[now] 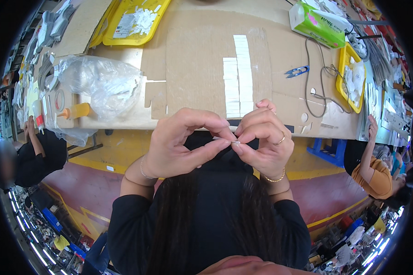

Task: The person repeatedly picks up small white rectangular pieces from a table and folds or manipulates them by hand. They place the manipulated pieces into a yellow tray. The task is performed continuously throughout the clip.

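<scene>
Close to my body, just off the table's front edge, my left hand (183, 144) and my right hand (265, 136) meet fingertip to fingertip. Between them is a small, thin whitish piece (219, 138), pinched by thumb and forefinger on each side. The fingertips partly cover it, so its exact kind is unclear. Beyond my hands, small white rectangular pieces (245, 68) lie edge to edge in two columns on a cardboard sheet (192, 59). The right column reaches farther back than the left.
A yellow tray (124, 42) of loose white pieces stands far left, above a clear plastic bag (101, 82) and an orange bottle (78, 110). Right are blue thread snips (297, 71), a grey cord (309, 91), a yellow basket (340, 87) and a green tissue pack (314, 28). People sit either side.
</scene>
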{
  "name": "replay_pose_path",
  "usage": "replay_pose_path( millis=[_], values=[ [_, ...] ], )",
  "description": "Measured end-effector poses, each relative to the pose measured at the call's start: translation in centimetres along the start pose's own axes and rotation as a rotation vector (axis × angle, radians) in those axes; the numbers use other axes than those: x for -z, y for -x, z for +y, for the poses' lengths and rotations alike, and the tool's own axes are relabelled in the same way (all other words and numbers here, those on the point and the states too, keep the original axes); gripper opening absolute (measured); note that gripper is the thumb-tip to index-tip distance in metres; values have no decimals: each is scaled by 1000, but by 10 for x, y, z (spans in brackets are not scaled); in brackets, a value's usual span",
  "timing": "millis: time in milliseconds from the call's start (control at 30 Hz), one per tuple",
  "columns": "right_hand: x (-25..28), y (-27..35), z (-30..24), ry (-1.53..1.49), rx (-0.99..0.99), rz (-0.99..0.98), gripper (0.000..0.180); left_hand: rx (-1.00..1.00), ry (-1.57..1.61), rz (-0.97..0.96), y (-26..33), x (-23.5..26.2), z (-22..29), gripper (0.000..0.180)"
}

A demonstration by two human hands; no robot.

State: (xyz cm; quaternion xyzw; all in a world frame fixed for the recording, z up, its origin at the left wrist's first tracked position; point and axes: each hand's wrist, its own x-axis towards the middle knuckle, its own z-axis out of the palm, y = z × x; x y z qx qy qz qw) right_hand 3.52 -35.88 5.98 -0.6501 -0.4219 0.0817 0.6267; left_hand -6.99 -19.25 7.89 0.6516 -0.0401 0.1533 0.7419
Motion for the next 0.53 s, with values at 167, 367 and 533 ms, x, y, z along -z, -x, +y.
replay_pose_path(
  millis=[167, 367, 533],
  values=[
    [2, 1, -2, -8, 0, -25, 19, 6, 15, -6, 0, -1, 2, 35],
    [3, 1, -3, -19, -5, -38, 19, 4, 27, -6, 1, -1, 2, 35],
    [4, 2, -3, -23, -14, -50, 18, -3, 0, -12, 1, -1, 2, 35]
  ],
)
